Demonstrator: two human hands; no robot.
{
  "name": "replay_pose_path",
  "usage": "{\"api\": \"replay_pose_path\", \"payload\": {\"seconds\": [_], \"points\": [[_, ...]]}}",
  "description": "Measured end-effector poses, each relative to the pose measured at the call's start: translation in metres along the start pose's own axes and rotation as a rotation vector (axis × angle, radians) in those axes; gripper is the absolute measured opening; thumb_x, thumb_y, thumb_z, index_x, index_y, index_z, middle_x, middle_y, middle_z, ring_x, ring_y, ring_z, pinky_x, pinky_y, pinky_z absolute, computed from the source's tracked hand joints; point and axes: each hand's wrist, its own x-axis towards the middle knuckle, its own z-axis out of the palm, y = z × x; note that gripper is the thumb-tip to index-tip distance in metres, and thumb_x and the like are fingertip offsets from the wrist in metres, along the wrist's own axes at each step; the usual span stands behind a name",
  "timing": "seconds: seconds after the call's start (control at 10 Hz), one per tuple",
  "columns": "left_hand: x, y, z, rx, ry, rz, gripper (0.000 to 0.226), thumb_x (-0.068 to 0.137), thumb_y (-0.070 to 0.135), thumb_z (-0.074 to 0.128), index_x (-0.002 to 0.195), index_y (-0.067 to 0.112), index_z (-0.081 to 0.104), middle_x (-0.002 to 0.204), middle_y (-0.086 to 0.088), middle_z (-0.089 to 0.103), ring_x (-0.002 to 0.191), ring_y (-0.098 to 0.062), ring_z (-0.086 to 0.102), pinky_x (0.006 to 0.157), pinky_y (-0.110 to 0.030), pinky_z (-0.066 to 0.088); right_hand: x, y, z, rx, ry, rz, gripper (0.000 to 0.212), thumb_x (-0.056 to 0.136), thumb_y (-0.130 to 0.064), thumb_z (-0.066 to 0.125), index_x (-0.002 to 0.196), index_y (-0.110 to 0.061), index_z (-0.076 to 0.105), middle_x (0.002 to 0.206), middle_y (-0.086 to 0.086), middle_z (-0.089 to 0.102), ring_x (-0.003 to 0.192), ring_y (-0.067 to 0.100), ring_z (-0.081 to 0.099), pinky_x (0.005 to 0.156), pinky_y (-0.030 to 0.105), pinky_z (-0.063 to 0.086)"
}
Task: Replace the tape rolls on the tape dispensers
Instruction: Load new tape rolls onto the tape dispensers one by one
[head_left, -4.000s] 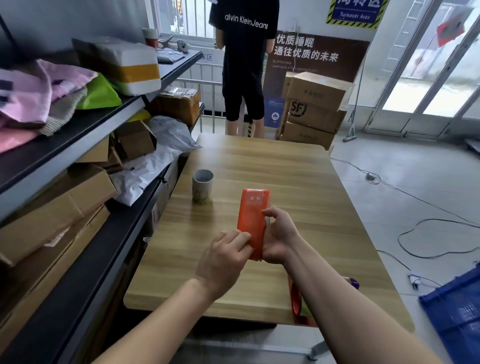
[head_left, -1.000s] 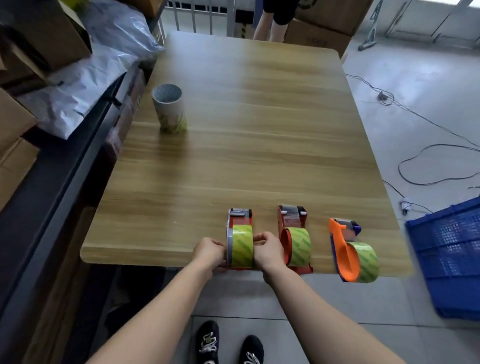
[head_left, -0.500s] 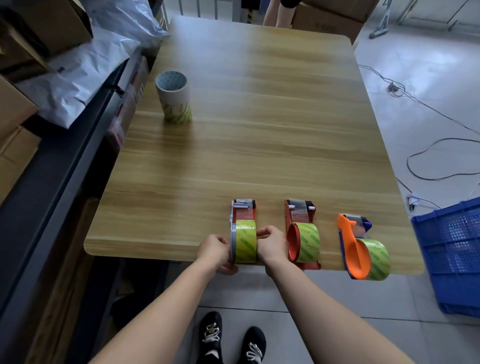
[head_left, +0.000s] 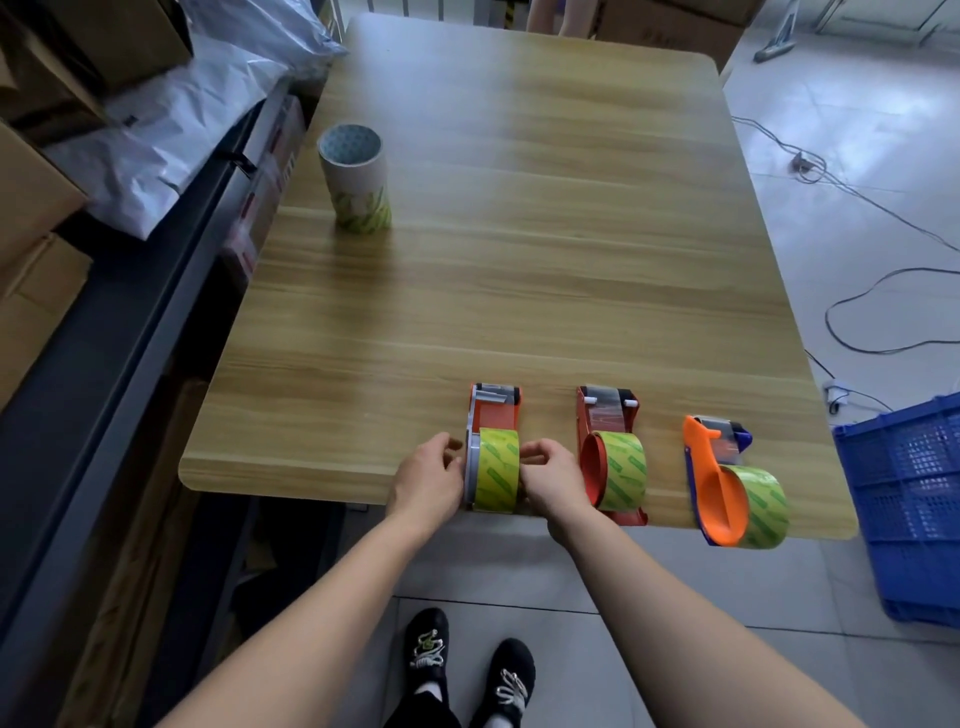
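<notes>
Three loaded tape dispensers line the near edge of the wooden table (head_left: 519, 260); the left hand (head_left: 428, 480) and right hand (head_left: 550, 478) flank the leftmost dispenser (head_left: 493, 415), fingers curled against its green tape roll (head_left: 498, 467); the red middle dispenser (head_left: 605, 415) and orange dispenser (head_left: 714, 488) stand to its right; a stack of tape cores (head_left: 353, 179) stands far behind it.

matt wood-grain table (head_left: 519, 270), glossy tape roll (head_left: 498, 467) – smooth plastic dispenser (head_left: 496, 413)

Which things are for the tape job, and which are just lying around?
For the job:
left dispenser, between left hand and right hand
middle dispenser
right dispenser
roll stack

Lying around:
blue crate
cables
plastic bags
boxes
</notes>
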Motion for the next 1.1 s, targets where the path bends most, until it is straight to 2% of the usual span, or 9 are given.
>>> {"api": "replay_pose_path", "payload": {"seconds": [0.1,0.2,0.3,0.4,0.5,0.7,0.9,1.0,1.1], "points": [[-0.01,0.0,-0.006,-0.077,-0.04,0.138,0.064,0.081,-0.005,0.045,0.137,0.026,0.046,0.124,0.002,0.061,0.112,-0.019,0.057,0.09,-0.026,0.046,-0.009,-0.011,-0.002,0.057,0.006,-0.07,0.021,0.087,-0.006,0.049,0.085,-0.021,0.063,0.09,0.006,0.068,0.082,0.024,0.065,0.057,0.029,0.053],[-0.017,-0.001,-0.013,-0.177,-0.185,0.163,0.086,0.075,-0.012,0.045,0.144,0.038,0.031,0.118,0.017,0.054,0.104,-0.005,0.058,0.083,-0.019,0.047,-0.022,-0.018,-0.003,0.178,-0.056,-0.112,0.023,0.092,-0.016,0.044,0.097,-0.022,0.065,0.097,0.01,0.068,0.086,0.024,0.063,0.06,0.031,0.05],[-0.02,-0.004,-0.02,-0.229,-0.318,0.139,0.094,0.07,-0.011,0.047,0.146,0.04,0.024,0.124,0.02,0.054,0.098,0.0,0.061,0.071,-0.012,0.049,-0.03,-0.014,-0.007,0.243,-0.189,-0.118,0.028,0.095,-0.016,0.045,0.119,-0.02,0.057,0.102,0.007,0.064,0.083,0.02,0.062,0.054,0.025,0.05],[-0.022,0.002,-0.021,-0.151,-0.378,0.115,0.097,0.071,-0.003,0.05,0.15,0.035,0.011,0.128,-0.003,0.055,0.107,-0.014,0.056,0.081,-0.017,0.05,-0.032,-0.009,-0.008,0.303,-0.247,-0.126,0.032,0.095,-0.011,0.054,0.126,-0.018,0.054,0.104,-0.003,0.067,0.08,0.008,0.067,0.054,0.019,0.053],[-0.022,0.009,-0.02,-0.048,-0.404,0.079,0.105,0.059,0.016,0.05,0.151,0.032,0.001,0.126,-0.016,0.053,0.117,-0.03,0.049,0.094,-0.033,0.047,-0.033,-0.009,-0.007,0.342,-0.259,-0.12,0.035,0.094,-0.011,0.057,0.13,-0.014,0.054,0.108,-0.003,0.067,0.085,0.012,0.069,0.057,0.022,0.055],[-0.026,0.013,-0.02,-0.06,-0.401,0.007,0.108,0.056,0.018,0.048,0.15,0.036,-0.002,0.124,-0.018,0.05,0.121,-0.033,0.045,0.098,-0.037,0.046,-0.037,-0.015,-0.007,0.285,-0.272,-0.11,0.039,0.098,-0.014,0.052,0.137,-0.012,0.048,0.117,0.002,0.064,0.091,0.018,0.066,0.055,0.023,0.056],[-0.03,0.018,-0.024,-0.149,-0.392,0.017,0.1,0.069,0.002,0.054,0.151,0.033,0.005,0.125,-0.015,0.056,0.116,-0.031,0.053,0.099,-0.041,0.047,-0.044,-0.02,-0.005,0.017,-0.21,-0.199,0.046,0.101,-0.023,0.046,0.146,-0.014,0.037,0.141,0.01,0.052,0.123,0.022,0.054,0.098,0.034,0.049],[-0.031,0.018,-0.032,-0.304,-0.429,0.014,0.093,0.075,-0.015,0.049,0.15,0.03,0.014,0.129,-0.009,0.055,0.106,-0.028,0.061,0.084,-0.039,0.05,-0.046,-0.022,-0.007,-0.18,-0.117,-0.285,0.051,0.1,-0.032,0.045,0.147,-0.011,0.036,0.146,0.009,0.047,0.133,0.021,0.046,0.112,0.038,0.037],[-0.029,0.021,-0.041,-0.284,-0.448,0.011,0.089,0.079,-0.013,0.052,0.15,0.023,0.013,0.145,-0.006,0.039,0.116,-0.026,0.055,0.08,-0.035,0.048,-0.048,-0.028,-0.012,-0.377,-0.024,-0.331,0.055,0.099,-0.04,0.045,0.146,-0.012,0.038,0.145,0.01,0.049,0.132,0.024,0.046,0.11,0.037,0.037]]}}
